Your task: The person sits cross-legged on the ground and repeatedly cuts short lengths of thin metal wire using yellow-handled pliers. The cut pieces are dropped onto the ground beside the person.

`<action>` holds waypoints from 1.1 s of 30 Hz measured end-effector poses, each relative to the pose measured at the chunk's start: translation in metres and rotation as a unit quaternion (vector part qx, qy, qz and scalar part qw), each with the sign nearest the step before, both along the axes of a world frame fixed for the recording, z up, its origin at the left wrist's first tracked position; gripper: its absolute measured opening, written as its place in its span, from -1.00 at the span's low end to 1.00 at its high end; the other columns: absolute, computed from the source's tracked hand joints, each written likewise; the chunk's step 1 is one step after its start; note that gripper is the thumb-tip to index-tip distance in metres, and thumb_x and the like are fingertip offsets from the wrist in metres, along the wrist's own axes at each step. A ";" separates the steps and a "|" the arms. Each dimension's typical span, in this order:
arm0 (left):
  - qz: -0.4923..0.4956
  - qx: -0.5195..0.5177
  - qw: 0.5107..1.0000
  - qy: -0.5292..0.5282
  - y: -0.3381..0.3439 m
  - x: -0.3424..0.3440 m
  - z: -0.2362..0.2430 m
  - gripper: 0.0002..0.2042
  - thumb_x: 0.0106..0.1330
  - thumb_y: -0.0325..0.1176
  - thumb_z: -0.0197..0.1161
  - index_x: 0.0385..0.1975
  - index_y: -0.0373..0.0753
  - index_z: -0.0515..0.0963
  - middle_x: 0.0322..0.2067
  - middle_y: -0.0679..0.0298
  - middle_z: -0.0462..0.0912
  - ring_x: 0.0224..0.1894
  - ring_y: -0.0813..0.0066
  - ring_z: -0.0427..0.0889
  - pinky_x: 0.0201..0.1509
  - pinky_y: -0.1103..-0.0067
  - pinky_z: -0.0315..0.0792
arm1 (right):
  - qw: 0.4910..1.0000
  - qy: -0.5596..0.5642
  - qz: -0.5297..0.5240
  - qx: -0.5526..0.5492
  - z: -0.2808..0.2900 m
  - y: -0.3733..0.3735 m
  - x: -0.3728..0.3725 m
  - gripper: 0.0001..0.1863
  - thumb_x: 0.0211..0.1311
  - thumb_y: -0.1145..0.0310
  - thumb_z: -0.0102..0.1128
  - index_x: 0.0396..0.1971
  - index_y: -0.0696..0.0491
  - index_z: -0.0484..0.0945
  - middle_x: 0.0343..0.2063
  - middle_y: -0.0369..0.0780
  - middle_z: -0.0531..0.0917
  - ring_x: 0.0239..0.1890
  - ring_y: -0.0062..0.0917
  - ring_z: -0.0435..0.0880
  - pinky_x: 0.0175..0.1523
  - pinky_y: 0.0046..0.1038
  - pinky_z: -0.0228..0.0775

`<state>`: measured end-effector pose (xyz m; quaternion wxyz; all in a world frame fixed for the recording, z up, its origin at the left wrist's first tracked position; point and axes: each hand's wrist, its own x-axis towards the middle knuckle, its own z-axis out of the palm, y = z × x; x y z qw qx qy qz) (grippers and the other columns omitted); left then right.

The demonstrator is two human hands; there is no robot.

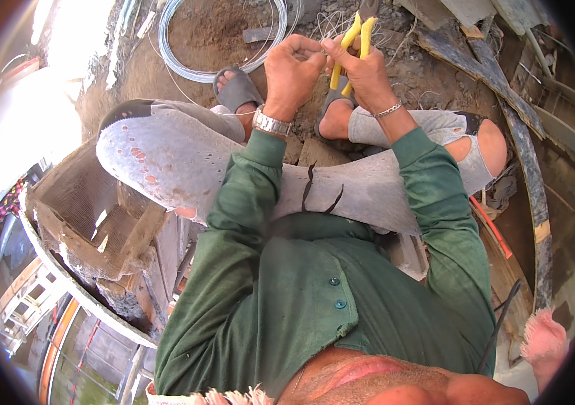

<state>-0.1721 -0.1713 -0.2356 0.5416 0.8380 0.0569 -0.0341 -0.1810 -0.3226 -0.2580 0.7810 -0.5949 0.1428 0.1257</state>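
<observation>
Gripping yellow-handled pliers point(366, 42), the right hand point(368, 73) has its fingers curled closed around the handles, which stand slightly apart; the dark head of the tool points away from the body, at the top edge of the view. The left hand point(293, 75) is just beside it, fingers bent and drawn nearly together, their tips close to the right thumb; whether they pinch a strand of wire cannot be told. Both hands are out beyond the knees of torn grey trousers point(186, 152), over bare soil and between two feet in dark sandals point(241, 89). A coil of pale wire point(183, 68) lies on the ground beyond the left foot, and loose, tangled wire point(395, 35) lies to the right of the pliers. A rough wooden box point(135, 251) stands at the left, and long planks point(479, 77) lie at the right.
</observation>
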 end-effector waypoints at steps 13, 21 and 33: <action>-0.104 0.039 0.992 -0.052 0.004 -0.024 0.019 -0.89 0.08 -0.51 0.39 -0.39 -0.31 0.72 -0.45 0.20 0.69 -0.47 0.41 0.67 -0.33 0.51 0.54 | 0.975 -0.015 -0.217 0.033 0.020 -0.072 0.049 -0.87 0.30 0.37 0.43 -0.34 0.08 0.65 -0.59 -0.32 0.61 -0.58 -0.60 0.59 -0.46 -0.55 0.41; -0.094 0.075 0.988 -0.093 -0.004 -0.024 0.012 -0.94 0.09 -0.50 0.38 -0.43 -0.28 0.69 -0.48 0.19 0.65 -0.44 0.27 0.67 -0.32 0.43 0.53 | 0.972 -0.065 -0.217 0.070 0.012 -0.037 0.018 -0.86 0.28 0.45 0.44 -0.25 0.18 0.69 -0.49 -0.29 0.68 -0.45 -0.61 0.65 -0.29 -0.52 0.48; -0.300 0.087 0.943 -0.119 -0.038 -0.055 0.031 -0.94 0.13 -0.45 0.40 -0.43 -0.18 0.65 -0.40 0.17 0.65 -0.32 0.12 0.71 -0.24 0.33 0.57 | 0.981 0.020 0.189 0.044 0.020 -0.054 0.016 -0.69 0.28 0.18 0.48 -0.25 0.14 0.70 -0.49 -0.34 0.65 -0.44 -0.70 0.59 -0.33 -0.62 0.39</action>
